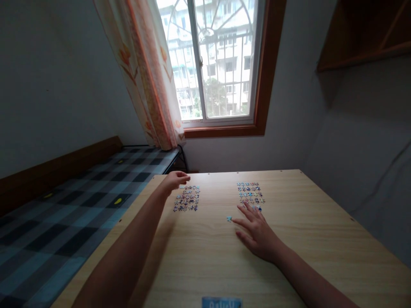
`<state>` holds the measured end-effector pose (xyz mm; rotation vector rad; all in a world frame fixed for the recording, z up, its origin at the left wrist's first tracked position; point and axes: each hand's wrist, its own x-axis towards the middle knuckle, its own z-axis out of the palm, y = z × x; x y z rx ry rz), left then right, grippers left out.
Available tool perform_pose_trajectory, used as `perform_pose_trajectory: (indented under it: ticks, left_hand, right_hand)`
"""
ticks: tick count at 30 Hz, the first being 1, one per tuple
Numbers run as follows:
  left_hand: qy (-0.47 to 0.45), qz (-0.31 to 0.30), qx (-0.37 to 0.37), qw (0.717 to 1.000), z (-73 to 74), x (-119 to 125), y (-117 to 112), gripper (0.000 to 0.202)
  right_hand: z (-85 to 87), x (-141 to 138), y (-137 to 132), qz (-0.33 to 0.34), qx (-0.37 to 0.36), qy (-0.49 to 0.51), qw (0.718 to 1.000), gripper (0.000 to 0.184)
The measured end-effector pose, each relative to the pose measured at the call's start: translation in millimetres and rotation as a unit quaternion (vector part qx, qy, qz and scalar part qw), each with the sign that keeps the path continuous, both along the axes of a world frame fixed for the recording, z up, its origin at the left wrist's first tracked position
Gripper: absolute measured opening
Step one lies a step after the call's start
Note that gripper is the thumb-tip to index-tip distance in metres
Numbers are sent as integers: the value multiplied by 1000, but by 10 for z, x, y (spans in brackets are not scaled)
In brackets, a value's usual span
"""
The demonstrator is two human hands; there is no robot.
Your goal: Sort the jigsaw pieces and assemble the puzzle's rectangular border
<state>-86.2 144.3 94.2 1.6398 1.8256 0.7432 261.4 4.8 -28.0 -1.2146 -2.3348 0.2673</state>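
Two groups of small jigsaw pieces lie on a light wooden table (305, 239): a left group (187, 198) and a right group (250, 193). My left hand (175, 179) reaches far out over the top left corner of the left group, fingers curled together in a pinch; what it holds, if anything, is too small to see. My right hand (257, 231) lies flat on the table with its fingers spread, just below the right group. A single blue piece (229, 218) sits apart, just off my right index fingertip.
A bed with a blue and black checked cover (64, 214) runs along the table's left side. Behind the table are a window (221, 60) with a patterned curtain (147, 72) and a grey wall. A blue card or box edge (221, 302) shows at the table's near edge.
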Motion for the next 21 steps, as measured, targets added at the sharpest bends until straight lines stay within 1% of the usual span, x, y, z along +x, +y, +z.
perform_pose_trajectory:
  ticks: [1, 2, 3, 4, 5, 7, 9, 11, 12, 14, 16, 18, 21]
  left_hand:
    - [-40, -11, 11, 999, 62, 10, -79, 35]
    - [-60, -24, 20, 998, 98, 44, -169, 36]
    - [-64, -44, 28, 997, 101, 104, -268, 36]
    - [-59, -66, 35, 995, 69, 187, -371, 36]
    - [-53, -92, 40, 994, 3, 290, -475, 34]
    - [-41, -153, 47, 986, -212, 528, -666, 26]
    - [-15, -196, 55, 979, -480, 763, -822, 19]
    - [4, -210, 73, 975, -725, 955, -935, 15]
    - [6, -218, 75, 973, -821, 1029, -978, 15]
    - [29, -227, 97, 969, -945, 1132, -1041, 16]
    - [64, -237, 123, 962, -993, 1185, -1078, 17]
    - [87, -239, 142, 957, -998, 1199, -1095, 17]
    - [81, -232, 163, 956, -991, 1159, -1089, 19]
  right_hand:
    - [-5, -1, 0, -2, 2, 0, 1000, 37]
    - [-11, -2, 1, -4, 4, 0, 1000, 37]
    - [-18, -3, 2, -6, 8, 0, 1000, 36]
    - [-26, -4, 4, -8, 12, 1, 1000, 36]
    - [-34, -6, 7, -10, 17, 2, 1000, 35]
    - [-49, -11, 14, -14, 27, 4, 1000, 35]
    - [-57, -18, 21, -23, 38, 4, 999, 34]
    - [-58, -25, 25, -32, 47, -2, 998, 36]
    - [-56, -29, 25, -35, 52, -7, 998, 37]
    - [-50, -33, 21, -40, 60, -20, 997, 39]
    - [-46, -34, 16, -42, 66, -34, 996, 41]
    - [-46, -34, 15, -45, 71, -44, 995, 43]
    - [-48, -34, 17, -49, 77, -57, 994, 46]
